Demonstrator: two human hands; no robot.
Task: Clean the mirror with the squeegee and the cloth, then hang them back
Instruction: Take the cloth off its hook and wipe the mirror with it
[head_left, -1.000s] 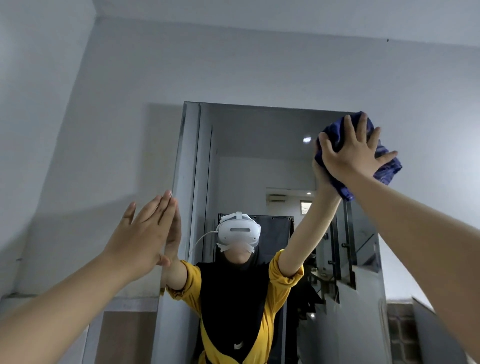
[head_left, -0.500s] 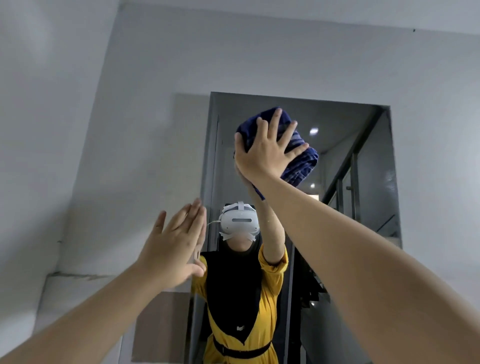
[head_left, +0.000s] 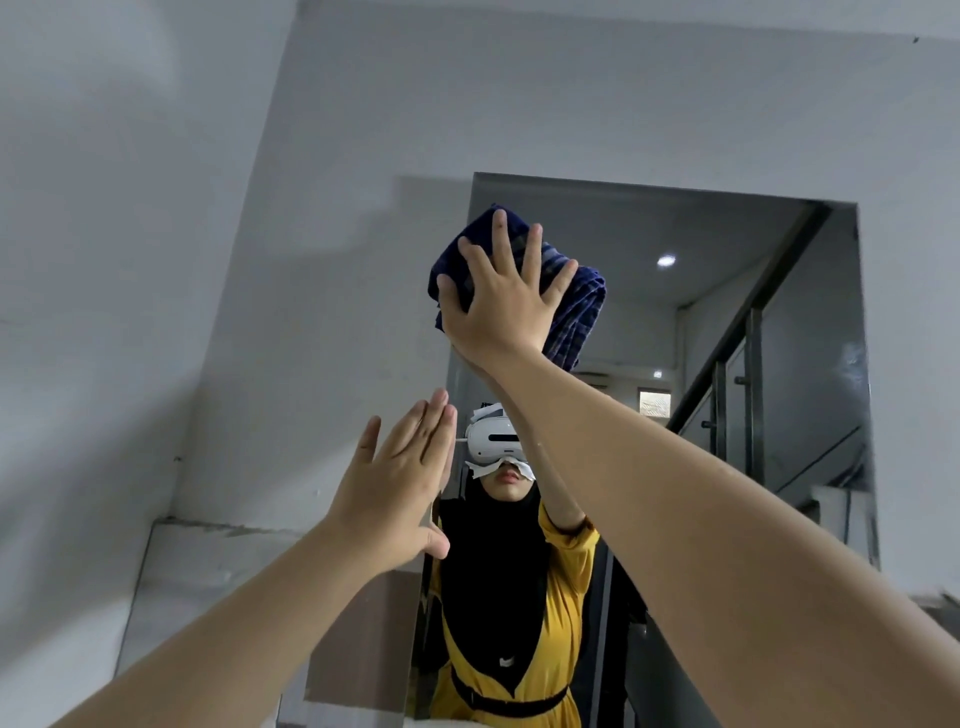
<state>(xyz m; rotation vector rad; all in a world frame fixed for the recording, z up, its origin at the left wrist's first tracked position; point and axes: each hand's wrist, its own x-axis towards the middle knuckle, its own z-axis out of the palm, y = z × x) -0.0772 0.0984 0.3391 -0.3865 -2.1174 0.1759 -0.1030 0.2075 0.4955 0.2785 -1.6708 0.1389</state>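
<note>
Since half a second ago the right hand (head_left: 506, 306) has carried the blue striped cloth (head_left: 574, 312) a little further toward the left side of the mirror (head_left: 779, 322), away from the reflected ceiling light (head_left: 666, 260). That hand lies flat with its fingers spread wide, pressing the bunched cloth against the glass in the upper left part of the mirror; folds of cloth stick out above the fingertips and to the right of the palm. Below it and to its left, the left hand (head_left: 395, 483) is open, fingers straight and close together, holding nothing, at the mirror's left edge; whether it touches the glass I cannot tell. Between the 2 forearms the mirror shows the person's white headset (head_left: 491, 439) and yellow top (head_left: 563, 613).
</note>
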